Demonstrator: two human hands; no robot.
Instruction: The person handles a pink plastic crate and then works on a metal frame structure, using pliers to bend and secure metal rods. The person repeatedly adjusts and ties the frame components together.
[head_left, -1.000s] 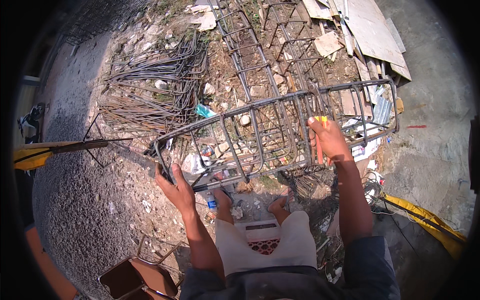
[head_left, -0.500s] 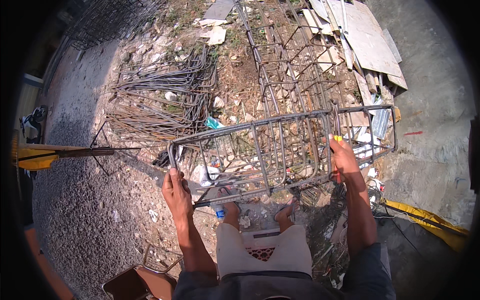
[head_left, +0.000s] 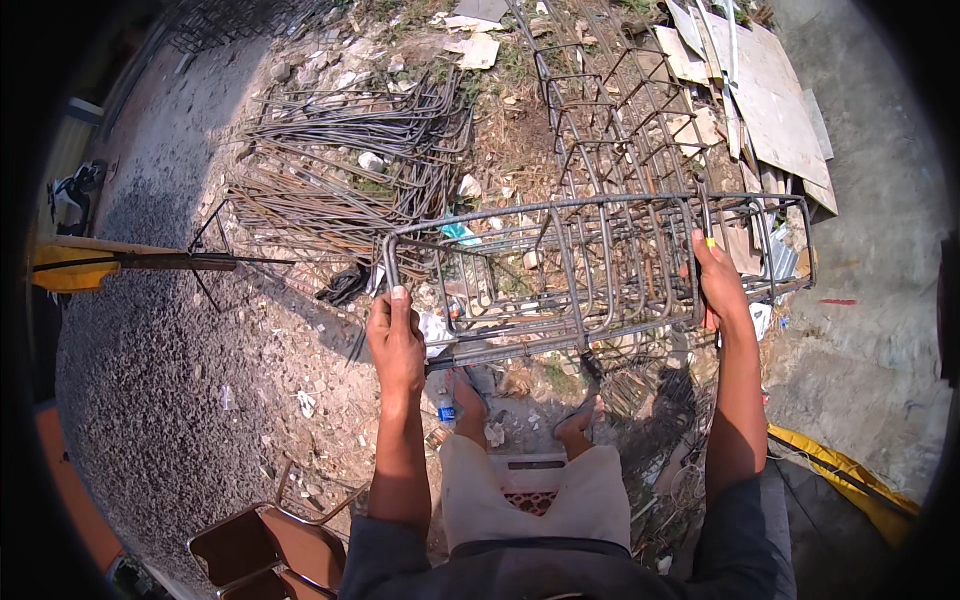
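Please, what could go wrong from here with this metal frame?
The right hand also grips a red-handled tool, so its hold on the metal frame may slip. If dropped, the frame could hit the feet near it. The bare left hand might get scraped on the frame.

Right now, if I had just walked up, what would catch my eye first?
Probably the long cage of dark steel bars mid-picture, gripped by the bare left hand at its left end and the right hand, with a red-handled tool, nearer its right. Beyond it, a heap of bent, partly rusty steel rods lies upper left, and flat, pale boards lie upper right.
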